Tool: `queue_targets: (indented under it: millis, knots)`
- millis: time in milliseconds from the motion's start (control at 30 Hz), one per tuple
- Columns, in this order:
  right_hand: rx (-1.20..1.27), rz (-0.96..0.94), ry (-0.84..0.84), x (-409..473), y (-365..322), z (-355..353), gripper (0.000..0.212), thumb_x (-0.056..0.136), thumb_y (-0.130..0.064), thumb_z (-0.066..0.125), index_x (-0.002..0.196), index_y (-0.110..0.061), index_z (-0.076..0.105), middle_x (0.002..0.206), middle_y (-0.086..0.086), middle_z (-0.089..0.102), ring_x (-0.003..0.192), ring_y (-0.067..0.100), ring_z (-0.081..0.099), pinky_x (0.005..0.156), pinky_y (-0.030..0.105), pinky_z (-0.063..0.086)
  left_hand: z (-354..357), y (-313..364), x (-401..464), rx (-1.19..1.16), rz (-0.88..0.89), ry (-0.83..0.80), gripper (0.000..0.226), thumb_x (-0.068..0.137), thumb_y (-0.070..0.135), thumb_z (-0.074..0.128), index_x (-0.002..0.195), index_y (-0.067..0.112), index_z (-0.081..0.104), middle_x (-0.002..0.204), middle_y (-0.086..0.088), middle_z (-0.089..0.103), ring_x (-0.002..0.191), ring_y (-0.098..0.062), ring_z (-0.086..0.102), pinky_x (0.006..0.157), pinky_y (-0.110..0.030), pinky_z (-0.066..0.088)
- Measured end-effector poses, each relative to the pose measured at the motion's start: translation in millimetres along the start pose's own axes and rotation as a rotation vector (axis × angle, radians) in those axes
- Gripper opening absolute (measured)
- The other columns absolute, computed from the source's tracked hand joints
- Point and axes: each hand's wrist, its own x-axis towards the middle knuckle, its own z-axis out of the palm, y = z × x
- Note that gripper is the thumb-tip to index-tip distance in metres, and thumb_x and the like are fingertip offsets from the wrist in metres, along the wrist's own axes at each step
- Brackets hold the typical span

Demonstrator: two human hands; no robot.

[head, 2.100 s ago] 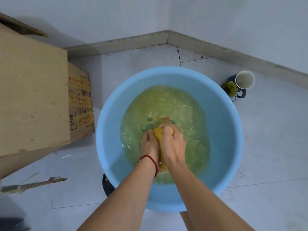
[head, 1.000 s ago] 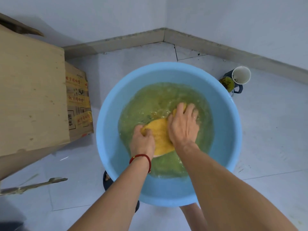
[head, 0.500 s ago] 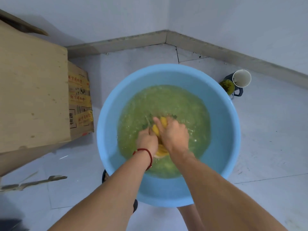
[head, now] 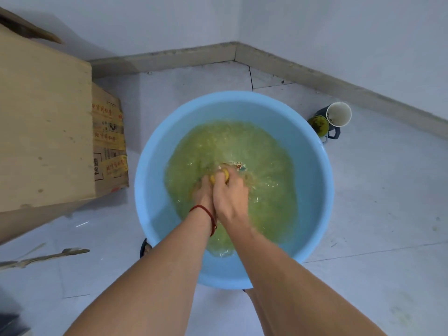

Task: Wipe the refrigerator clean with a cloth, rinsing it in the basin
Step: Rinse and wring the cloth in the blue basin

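Note:
A round blue basin (head: 312, 180) stands on the floor, holding greenish-yellow water. A yellow cloth (head: 219, 178) is bunched up in the water at the basin's middle, and only a small part of it shows between my hands. My left hand (head: 204, 194), with a red string at the wrist, grips the cloth from the left. My right hand (head: 230, 197) grips it from the right, pressed against the left hand. Both hands are in the water. No refrigerator is in view.
A wooden board (head: 43, 122) and a taped cardboard box (head: 109, 144) stand left of the basin. A white cup (head: 338, 113) and a dark mug with a green-stained lid (head: 318, 126) sit on the tiles at the right. A thin strip (head: 48, 257) lies at lower left.
The cloth was spread out under my flat right hand a second ago. Both hands have since drawn together and bunched it into a tight wad in the water.

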Motion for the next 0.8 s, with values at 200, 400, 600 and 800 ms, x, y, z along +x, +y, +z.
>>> queue_targets:
  millis: [200, 400, 600, 800]
  knots:
    - [-0.302, -0.034, 0.08, 3, -12, -30, 0.052, 0.102, -0.061, 0.044, 0.095, -0.015, 0.068, 0.096, 0.018, 0.073, 0.093, 0.041, 0.067, 0.082, 0.043, 0.052, -1, 16, -47, 0.386, 0.199, 0.045, 0.048, 0.098, 0.056, 0.051, 0.088, 0.013, 0.069, 0.094, -0.014, 0.076, 0.084, -0.032, 0.072, 0.066, -0.036, 0.056]
    - [-0.32, 0.197, -0.006, 5, -23, -70, 0.067, 0.105, -0.066, 0.026, 0.138, -0.016, 0.056, 0.142, 0.02, 0.054, 0.129, 0.043, 0.054, 0.107, 0.052, 0.043, -16, 57, -115, 0.507, 0.234, -0.188, 0.032, 0.088, 0.051, 0.068, 0.106, 0.026, 0.062, 0.092, 0.001, 0.071, 0.07, -0.022, 0.065, 0.044, -0.021, 0.043]
    - [-0.379, -0.042, -0.077, -45, -27, -125, 0.042, 0.109, -0.033, 0.033, 0.151, -0.036, 0.038, 0.155, 0.006, 0.039, 0.135, 0.033, 0.046, 0.106, 0.049, 0.042, -25, 87, -184, 0.526, 0.353, -0.471, 0.017, 0.101, 0.028, 0.061, 0.105, 0.012, 0.063, 0.079, -0.009, 0.065, 0.053, -0.02, 0.058, 0.045, -0.029, 0.044]
    - [-0.028, -0.491, -0.321, -92, -31, -139, 0.11, 0.07, -0.012, 0.086, 0.155, -0.043, 0.023, 0.161, -0.012, 0.035, 0.155, 0.01, 0.026, 0.123, 0.03, 0.031, -24, 101, -240, 0.502, 0.357, -0.616, 0.012, 0.102, 0.017, 0.059, 0.112, 0.013, 0.064, 0.084, -0.01, 0.061, 0.066, -0.026, 0.056, 0.047, -0.03, 0.044]
